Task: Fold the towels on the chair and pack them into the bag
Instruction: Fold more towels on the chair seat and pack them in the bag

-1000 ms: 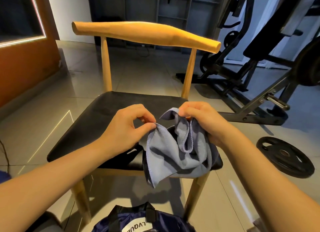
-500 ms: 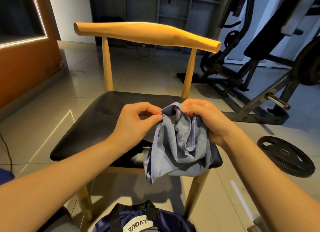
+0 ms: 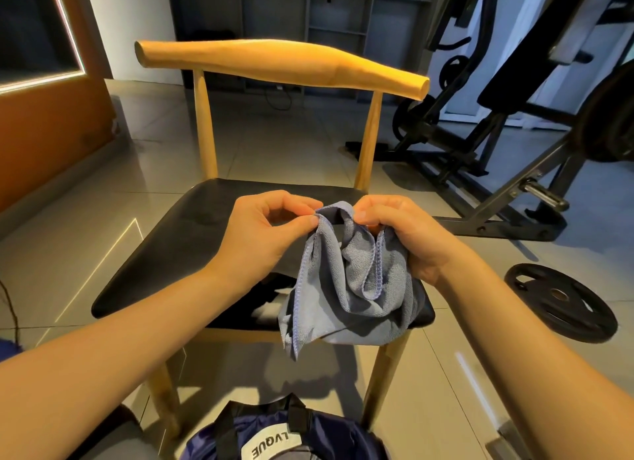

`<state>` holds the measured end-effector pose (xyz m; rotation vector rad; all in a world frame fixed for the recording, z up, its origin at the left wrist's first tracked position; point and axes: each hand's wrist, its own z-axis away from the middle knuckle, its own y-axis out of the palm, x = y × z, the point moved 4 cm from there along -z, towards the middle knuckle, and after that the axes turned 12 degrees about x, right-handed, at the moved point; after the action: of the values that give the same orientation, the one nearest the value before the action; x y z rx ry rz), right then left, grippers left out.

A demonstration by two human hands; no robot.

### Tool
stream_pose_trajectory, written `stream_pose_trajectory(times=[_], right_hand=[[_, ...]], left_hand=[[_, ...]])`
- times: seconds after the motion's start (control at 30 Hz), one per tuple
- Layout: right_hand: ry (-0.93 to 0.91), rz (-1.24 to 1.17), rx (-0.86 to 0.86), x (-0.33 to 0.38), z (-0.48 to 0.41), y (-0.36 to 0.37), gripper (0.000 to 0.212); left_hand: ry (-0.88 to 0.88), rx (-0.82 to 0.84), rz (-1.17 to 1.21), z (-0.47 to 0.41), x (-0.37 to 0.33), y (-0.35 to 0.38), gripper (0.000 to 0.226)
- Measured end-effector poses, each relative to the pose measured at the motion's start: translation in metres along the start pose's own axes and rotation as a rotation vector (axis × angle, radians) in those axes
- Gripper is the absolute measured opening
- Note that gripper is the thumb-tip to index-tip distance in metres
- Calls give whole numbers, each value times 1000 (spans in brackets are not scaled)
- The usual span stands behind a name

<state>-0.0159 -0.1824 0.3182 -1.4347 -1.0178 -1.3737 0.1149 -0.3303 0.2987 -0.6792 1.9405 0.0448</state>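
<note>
We see a dim room with warm light on the curved wooden chair back [image 3: 281, 64] and cool daylight at far right. The glossy grey tiled floor [image 3: 103, 198] carries glare streaks and soft chair shadows. Wide-angle distortion bends the edges; the centre is sharp.

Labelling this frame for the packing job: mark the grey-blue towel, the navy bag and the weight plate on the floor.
grey-blue towel [image 3: 346, 288], head view, on the bunched middle of the cloth.
navy bag [image 3: 338, 437], head view, on the dark fabric right of its label.
weight plate [image 3: 557, 293], head view, on its centre hub.
</note>
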Motion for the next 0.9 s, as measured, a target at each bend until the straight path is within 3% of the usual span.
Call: stream_pose_trajectory(times=[0.57, 0.73, 0.9], right_hand=[[26, 37, -30, -2, 1, -8, 22], [30, -7, -351, -1, 6, -30, 40], [-73, -127, -484, 5, 17, -60, 24]], left_hand=[[-40, -43, -10, -2, 3, -7, 5], [-21, -151, -65, -7, 5, -29, 10], [-74, -236, -138, -9, 9, -58, 17]])
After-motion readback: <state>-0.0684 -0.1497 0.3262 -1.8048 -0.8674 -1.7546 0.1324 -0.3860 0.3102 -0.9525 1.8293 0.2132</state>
